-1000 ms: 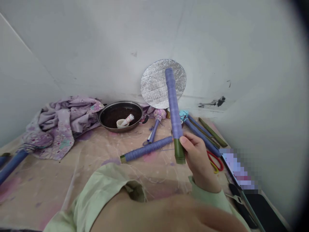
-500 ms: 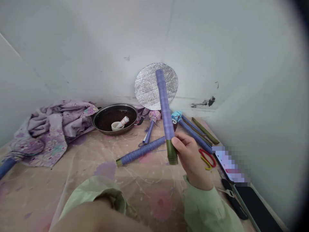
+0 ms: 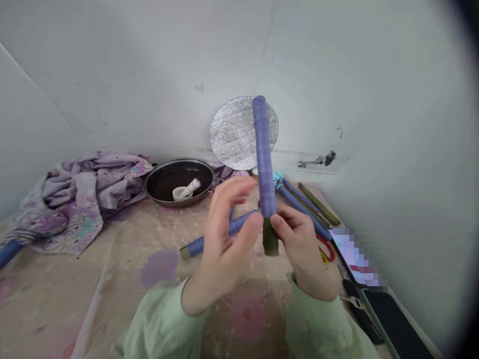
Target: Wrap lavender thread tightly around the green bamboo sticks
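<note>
My right hand (image 3: pixel 299 239) grips the green lower end of a long stick wrapped in purple thread (image 3: pixel 265 159), which it holds upright. Just left of the stick is my left hand (image 3: pixel 228 229), slightly blurred, with fingers curved and thumb apart and nothing between them. Behind my left hand lies a spool wound with purple thread (image 3: pixel 195 246), partly hidden by that hand. A round silvery disc (image 3: pixel 232 134) leans against the wall behind the stick's upper part.
A dark pan (image 3: pixel 160 184) holds a white cup (image 3: pixel 182 193) with a rolled piece in it. Floral cloth (image 3: pixel 90 184) lies at the left. Green sticks (image 3: pixel 318 203), red-handled scissors (image 3: pixel 329 249), black-handled scissors (image 3: pixel 362 314) and two phones (image 3: pixel 396 319) are at the right.
My left hand has risen from the lower edge to beside the stick, its fingers now spread. The wrapped stick has shifted slightly right and stands more upright in my right hand.
</note>
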Motion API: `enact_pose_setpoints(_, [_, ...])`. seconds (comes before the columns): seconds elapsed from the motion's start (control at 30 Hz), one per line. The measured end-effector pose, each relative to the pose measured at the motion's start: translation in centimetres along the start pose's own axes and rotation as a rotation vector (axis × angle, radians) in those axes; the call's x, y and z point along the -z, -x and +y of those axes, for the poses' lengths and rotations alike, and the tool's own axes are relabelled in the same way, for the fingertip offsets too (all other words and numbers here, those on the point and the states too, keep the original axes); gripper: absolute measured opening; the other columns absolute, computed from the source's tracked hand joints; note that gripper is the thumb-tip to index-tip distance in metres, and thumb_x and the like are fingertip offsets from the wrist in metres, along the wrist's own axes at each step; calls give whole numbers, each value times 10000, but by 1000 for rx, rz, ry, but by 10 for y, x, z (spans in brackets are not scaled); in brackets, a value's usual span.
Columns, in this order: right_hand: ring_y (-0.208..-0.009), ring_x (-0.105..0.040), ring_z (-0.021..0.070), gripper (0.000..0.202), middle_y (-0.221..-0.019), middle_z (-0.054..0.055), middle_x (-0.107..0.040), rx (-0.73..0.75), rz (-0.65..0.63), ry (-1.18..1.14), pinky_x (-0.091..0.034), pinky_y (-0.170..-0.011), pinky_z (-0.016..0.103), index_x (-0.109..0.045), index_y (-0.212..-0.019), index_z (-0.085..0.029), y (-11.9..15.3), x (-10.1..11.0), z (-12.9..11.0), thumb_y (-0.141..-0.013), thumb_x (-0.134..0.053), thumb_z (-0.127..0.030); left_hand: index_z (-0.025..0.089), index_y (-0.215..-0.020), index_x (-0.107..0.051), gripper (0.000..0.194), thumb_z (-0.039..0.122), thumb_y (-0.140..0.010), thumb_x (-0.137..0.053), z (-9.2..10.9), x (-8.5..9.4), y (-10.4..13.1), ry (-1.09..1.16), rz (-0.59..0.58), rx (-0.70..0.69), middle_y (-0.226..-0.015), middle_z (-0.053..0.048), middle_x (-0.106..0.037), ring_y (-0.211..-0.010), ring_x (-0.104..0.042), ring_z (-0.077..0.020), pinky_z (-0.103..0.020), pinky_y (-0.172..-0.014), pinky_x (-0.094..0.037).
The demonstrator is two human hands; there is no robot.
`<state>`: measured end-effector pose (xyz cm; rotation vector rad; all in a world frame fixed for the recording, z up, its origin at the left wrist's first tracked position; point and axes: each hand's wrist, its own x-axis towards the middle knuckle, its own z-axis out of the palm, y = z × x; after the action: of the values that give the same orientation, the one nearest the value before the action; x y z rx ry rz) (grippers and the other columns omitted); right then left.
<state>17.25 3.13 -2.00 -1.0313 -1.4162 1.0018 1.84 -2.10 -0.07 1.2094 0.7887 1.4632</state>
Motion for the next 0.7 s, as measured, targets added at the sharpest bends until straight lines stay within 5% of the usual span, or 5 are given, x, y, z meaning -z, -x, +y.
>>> enact_pose_setpoints(0.17, [-453, -359, 103, 138, -493, -53, -428, 19, -36, 161, -295, -419, 233, -677, -703, -180, 4, -13, -2, -706, -658, -316, 234, -1140, -621, 339, 354, -857, -766, -12, 4, -31, -202, 81, -94, -1032, -53, -739, -954, -662, -201, -310, -801, -494])
enact_pose_setpoints(0.4, [-452, -277, 85, 278, -483, -83, -279, 185, -56, 354, -234, -459, 249, -375, -531, -231, 7, -26, -3, -698, -597, -247, 218, -1030, -613, 327, 288, -790, -824, -12, 27, -38, -405, 64, -36, -890, -6, -744, -745, -667, -157, -259, -648, -487])
enact_pose_setpoints(0.7, [-492, -386, 102, 132, -542, -58, -438, 291, -133, 342, -317, -487, 240, -660, -742, -179, 11, -29, 1, -837, -625, -264, 186, -1001, -660, 236, 334, -848, -763, -9, 46, -53, -412, -19, -22, -831, -10, -736, -741, -669, -152, -247, -659, -514])
